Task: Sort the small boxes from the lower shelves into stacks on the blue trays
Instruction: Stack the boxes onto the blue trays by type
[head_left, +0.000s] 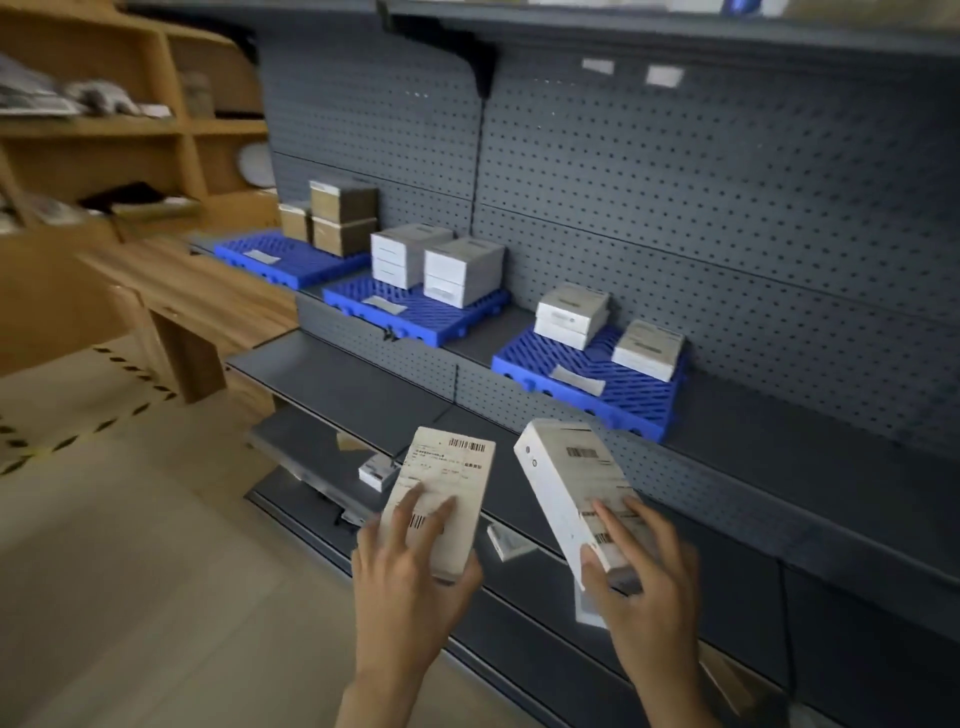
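My left hand (410, 582) grips a flat white box (447, 478) with a barcode label facing up. My right hand (644, 577) grips a second white box (566, 473), tilted, label up. Both are held in front of the lower shelves. Three blue trays stand on the upper shelf: the left tray (275, 260) holds brown boxes (337, 218), the middle tray (415, 312) holds two stacks of white boxes (441, 265), the right tray (597, 384) holds a two-high stack (569, 317) and a single white box (647, 348). Two small boxes (376, 470) (506, 540) lie on the lower shelves.
A dark pegboard wall (675, 197) backs the grey shelves, and a bare grey shelf (337, 379) runs below the trays. A wooden shelving unit and counter (156, 280) stand at the left. Striped tape (104, 415) marks the floor.
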